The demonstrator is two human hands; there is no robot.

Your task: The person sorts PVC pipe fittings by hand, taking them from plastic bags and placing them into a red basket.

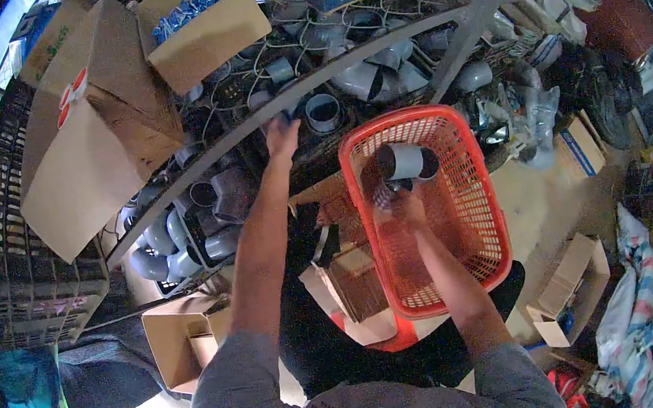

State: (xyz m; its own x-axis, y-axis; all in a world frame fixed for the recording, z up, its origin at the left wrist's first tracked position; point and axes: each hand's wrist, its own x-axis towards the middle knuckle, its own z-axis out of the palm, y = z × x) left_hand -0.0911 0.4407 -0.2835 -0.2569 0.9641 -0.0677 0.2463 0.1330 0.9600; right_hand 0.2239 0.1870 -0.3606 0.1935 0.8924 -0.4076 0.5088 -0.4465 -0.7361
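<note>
My left hand [281, 138] reaches forward to the shelf's metal rail, among grey pipe fittings. Something dark and bluish shows at its fingertips; the fingers are small and blurred, and I cannot tell whether they grip it. Just right of that hand, a short round grey fitting [323, 113] faces up with its dark opening. My right hand [404, 209] is inside the red plastic basket [493, 208], closed at the near end of a grey pipe tee [406, 161]. The tee's dark openings face sideways. The basket sits in front of my body, over my legs.
Grey elbows [160, 241] fill a crate at the left. Behind the metal rail [304, 86] lie more fittings and a box of blue packets [189, 15]. Cardboard boxes [183, 328] stand around me, and a striped sack [649, 311] lies at the right.
</note>
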